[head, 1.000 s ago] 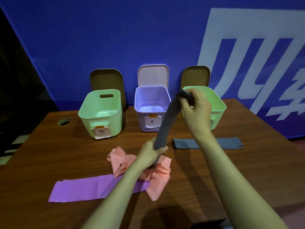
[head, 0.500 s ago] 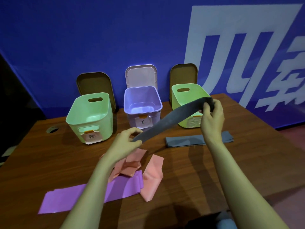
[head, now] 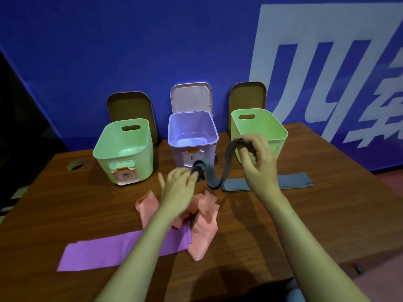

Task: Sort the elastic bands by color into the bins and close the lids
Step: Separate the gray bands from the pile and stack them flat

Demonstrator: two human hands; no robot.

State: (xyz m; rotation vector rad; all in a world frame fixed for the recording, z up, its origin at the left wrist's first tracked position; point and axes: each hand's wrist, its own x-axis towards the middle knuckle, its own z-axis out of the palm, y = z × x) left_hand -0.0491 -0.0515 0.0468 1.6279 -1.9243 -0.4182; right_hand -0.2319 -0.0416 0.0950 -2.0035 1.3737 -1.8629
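On the wooden table, a left green bin, a middle purple bin and a right green bin stand open, their lids propped upright behind them. Nearer the person lie a flat purple band and a crumpled pink band. Above these the left hand pinches one end of a slack dark grey band, whose other end is gripped by the right hand before the right bin; a folded grey band lies flat beyond.

Grey band now slack, hands closer
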